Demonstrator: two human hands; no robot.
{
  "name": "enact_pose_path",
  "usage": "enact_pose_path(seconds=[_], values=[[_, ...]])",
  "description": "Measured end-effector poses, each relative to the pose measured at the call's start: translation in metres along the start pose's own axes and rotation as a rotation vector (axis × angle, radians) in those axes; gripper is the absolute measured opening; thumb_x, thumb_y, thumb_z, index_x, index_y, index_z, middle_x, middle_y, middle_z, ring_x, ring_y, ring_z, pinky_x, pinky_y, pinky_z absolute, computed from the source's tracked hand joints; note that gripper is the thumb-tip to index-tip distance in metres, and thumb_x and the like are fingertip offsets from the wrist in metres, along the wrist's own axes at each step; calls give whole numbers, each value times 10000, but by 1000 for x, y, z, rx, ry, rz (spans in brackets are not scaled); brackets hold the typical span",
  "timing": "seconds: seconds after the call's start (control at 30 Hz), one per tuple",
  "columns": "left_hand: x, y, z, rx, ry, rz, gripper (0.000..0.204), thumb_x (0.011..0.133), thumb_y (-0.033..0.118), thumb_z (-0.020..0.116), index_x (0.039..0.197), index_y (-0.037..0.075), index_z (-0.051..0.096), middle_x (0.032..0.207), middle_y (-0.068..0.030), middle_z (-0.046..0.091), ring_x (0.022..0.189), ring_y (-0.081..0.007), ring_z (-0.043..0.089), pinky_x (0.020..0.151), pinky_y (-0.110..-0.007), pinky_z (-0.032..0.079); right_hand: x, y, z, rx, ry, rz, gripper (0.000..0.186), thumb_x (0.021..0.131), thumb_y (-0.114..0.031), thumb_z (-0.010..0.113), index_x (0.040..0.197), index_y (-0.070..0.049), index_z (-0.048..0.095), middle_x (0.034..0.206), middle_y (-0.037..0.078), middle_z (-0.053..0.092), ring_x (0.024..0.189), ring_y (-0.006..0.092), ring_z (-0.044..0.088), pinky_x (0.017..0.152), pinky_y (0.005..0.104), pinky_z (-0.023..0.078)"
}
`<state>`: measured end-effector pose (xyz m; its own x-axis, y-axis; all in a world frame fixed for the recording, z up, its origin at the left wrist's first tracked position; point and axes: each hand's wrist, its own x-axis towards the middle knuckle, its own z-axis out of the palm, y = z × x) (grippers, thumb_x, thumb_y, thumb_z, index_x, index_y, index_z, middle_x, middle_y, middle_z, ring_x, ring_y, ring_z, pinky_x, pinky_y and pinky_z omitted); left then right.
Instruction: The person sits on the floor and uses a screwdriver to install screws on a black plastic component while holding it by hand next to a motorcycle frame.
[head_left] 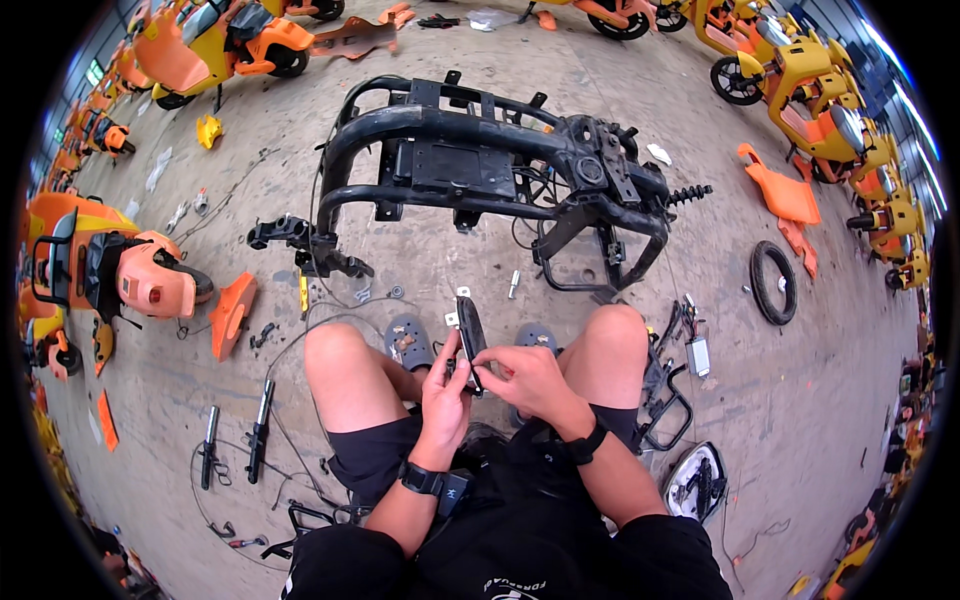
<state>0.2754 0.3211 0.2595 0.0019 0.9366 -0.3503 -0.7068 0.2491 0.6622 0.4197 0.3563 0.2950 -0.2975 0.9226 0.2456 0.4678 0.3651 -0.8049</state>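
Note:
Between my knees I hold a narrow, dark, flat part with pale metal tabs, standing nearly upright. My left hand is closed around its lower left side. With fingertips and thumb, my right hand pinches the lower right edge of the same part. Whether a smaller piece sits between those right fingers is hidden. Beyond my feet lies a black tubular scooter frame on the concrete floor, apart from both hands.
A loose tire and an orange panel lie to the right. Two fork tubes rest on the left floor, near thin cables. A grey box with wires is beside my right knee. Orange and yellow scooters stand all around.

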Motion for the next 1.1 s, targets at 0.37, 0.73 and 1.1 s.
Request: enact_pose_path(seconds=[0.37,0.73,1.1], values=[[0,-1,-1,-13,0,-15,483,987,15,489,1454,-6,366,1393,-106,489,1198,-187,520,1012,-336,434,1,-2,-2,-26,-14,20,151,765,-169,723,896,-96,711,552,54,508,456,169,504,459,309,413],[-2,2,1,57,17,-2,480,988,22,495,1452,-1,375,1336,-85,523,1112,-145,540,952,-301,447,0,1,0,-37,-20,22,151,764,-181,726,896,-108,714,574,67,550,489,194,548,469,324,428],[1,-1,1,49,32,33,474,986,25,511,1448,23,403,1121,-32,606,892,-74,563,777,-238,465,0,2,1,12,23,-41,166,762,-164,735,914,-97,726,625,87,619,481,182,555,458,301,424]])
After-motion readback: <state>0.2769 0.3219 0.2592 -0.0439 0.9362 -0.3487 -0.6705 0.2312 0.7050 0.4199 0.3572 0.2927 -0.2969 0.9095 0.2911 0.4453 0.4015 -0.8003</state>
